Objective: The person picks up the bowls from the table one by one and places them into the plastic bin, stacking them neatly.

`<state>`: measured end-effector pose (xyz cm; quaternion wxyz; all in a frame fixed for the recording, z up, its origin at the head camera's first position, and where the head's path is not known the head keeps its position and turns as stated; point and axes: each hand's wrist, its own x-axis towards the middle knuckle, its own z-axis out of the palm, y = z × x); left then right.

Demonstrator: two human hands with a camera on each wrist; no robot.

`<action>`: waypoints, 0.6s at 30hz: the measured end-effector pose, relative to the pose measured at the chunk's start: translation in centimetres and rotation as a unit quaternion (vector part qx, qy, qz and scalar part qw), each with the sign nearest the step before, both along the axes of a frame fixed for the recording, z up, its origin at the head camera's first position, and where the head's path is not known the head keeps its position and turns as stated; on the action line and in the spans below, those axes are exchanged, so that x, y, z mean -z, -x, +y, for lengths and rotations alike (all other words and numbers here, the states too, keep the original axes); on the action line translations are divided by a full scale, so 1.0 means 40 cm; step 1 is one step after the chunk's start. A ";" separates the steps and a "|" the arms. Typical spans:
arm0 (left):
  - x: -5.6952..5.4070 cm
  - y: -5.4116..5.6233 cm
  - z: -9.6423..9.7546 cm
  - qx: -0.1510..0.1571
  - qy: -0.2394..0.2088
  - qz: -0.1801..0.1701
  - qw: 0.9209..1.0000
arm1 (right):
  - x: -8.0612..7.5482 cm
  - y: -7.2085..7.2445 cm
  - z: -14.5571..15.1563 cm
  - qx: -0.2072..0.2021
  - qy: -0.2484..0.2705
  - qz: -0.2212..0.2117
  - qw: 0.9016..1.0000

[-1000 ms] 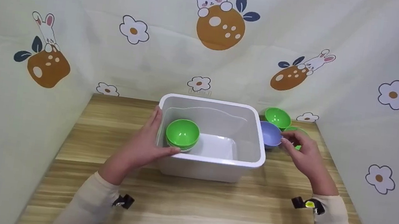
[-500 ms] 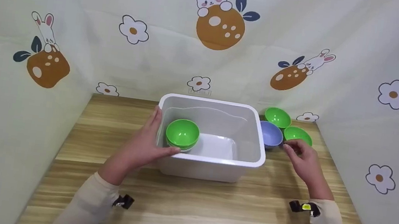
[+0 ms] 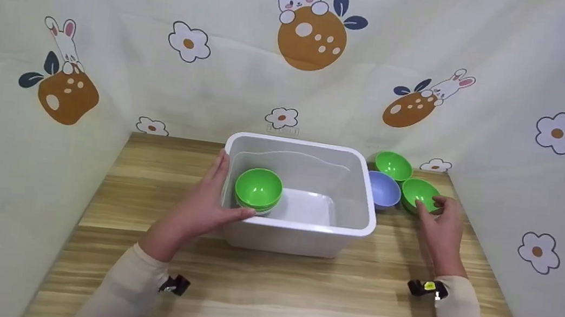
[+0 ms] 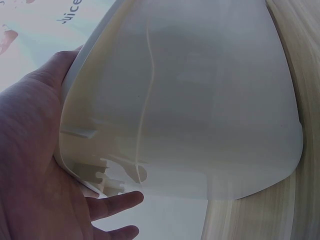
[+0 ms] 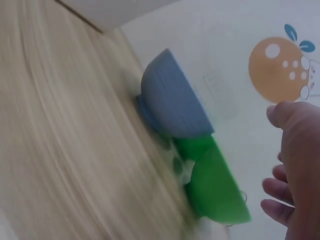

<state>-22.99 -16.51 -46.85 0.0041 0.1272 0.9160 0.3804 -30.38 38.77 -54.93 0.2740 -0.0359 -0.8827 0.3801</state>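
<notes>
A white plastic tub [image 3: 283,237] stands mid-table with a small stack of bowls inside, a green bowl [image 3: 259,188] on top. At its near left corner my left hand [image 3: 200,202] holds the rim; the thumb lies over the front rim and the fingers lie along the left side. In the left wrist view, two fingers [image 4: 120,202] reach out past the tub wall. My right hand [image 3: 440,228] is over the near edge of another green bowl [image 3: 417,191], thumb and fingers apart. The right wrist view shows the hand [image 5: 305,160] with loosely bent fingers beside the bowls.
A blue bowl [image 3: 383,190] sits between the tub's right side and the nearest green bowl. Behind it, a further green bowl [image 3: 394,166] is near the back curtain [image 3: 322,104]. The wooden table [image 3: 285,301] is bounded by printed curtains on three sides.
My right hand has gone from the blue bowl's right edge, drawing back slightly, then over to the green bowl on the right. The left hand and tub have stayed put.
</notes>
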 end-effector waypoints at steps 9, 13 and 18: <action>-0.003 -0.002 0.002 -0.002 -0.008 -0.006 1.000 | 0.044 0.023 0.043 0.041 0.079 -0.107 0.990; -0.004 -0.003 0.001 -0.004 -0.008 -0.007 1.000 | 0.065 0.047 0.063 0.025 0.110 -0.139 0.984; 0.000 -0.002 0.001 -0.005 0.002 -0.009 1.000 | 0.081 0.063 0.079 0.011 0.124 -0.150 0.981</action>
